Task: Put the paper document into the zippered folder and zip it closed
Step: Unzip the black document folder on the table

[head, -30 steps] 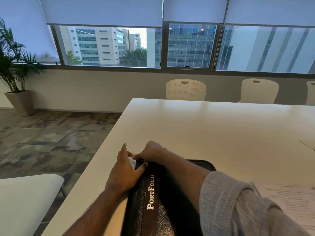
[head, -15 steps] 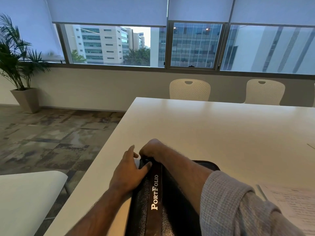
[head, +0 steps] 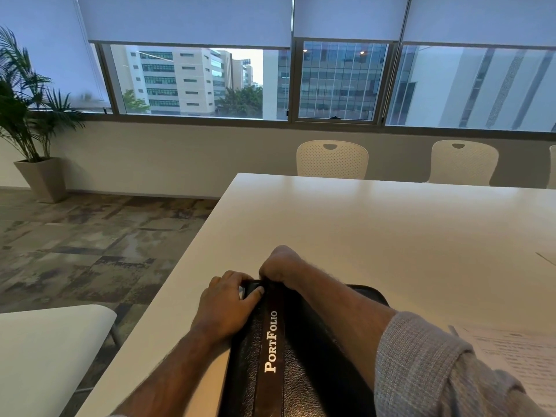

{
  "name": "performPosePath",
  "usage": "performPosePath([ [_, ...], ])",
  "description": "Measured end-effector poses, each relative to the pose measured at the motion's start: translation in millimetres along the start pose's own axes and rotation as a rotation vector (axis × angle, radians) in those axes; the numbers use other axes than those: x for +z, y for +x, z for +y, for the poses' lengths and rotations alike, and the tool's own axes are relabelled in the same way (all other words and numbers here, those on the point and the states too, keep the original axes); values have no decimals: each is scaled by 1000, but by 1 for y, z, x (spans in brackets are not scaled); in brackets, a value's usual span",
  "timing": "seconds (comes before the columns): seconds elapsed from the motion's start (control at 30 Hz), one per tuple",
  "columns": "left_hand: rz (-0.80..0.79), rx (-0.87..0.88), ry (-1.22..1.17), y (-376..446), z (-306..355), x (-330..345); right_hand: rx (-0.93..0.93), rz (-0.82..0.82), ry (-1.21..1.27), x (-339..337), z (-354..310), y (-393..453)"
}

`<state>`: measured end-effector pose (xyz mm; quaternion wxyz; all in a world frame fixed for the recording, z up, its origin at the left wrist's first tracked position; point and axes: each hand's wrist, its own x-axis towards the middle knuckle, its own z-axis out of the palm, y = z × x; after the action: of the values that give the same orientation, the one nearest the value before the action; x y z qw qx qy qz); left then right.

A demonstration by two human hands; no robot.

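Observation:
A black zippered folder marked "PortFolio" lies closed at the near left of the white table. My left hand presses on its far left corner, thumb on the cover. My right hand is curled over the folder's far edge, fingers pinched there; the zipper pull is hidden under it. My right forearm crosses the folder. A printed paper document lies on the table at the lower right, beside my grey sleeve.
White chairs stand along the table's far side under the windows. A white seat is at my near left, beyond the table's left edge. A potted plant stands in the far left corner.
My left hand's fingers have curled in from flat onto the folder's corner. My right hand has stayed pinched at the far edge. The camera view has shifted slightly left.

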<state>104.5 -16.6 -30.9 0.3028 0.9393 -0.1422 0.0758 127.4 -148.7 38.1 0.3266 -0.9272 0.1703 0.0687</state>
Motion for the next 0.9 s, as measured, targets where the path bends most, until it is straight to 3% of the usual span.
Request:
performPosePath([
  [0.57, -29, -6, 32, 0, 2, -1, -34, 33, -14, 7, -5, -4],
  [0.7, -23, -15, 27, -1, 2, -1, -30, -122, 239, 1, -8, -4],
  [0.9, 7, 2, 20, -2, 3, -3, -26, 21, 13, 8, -6, -1],
])
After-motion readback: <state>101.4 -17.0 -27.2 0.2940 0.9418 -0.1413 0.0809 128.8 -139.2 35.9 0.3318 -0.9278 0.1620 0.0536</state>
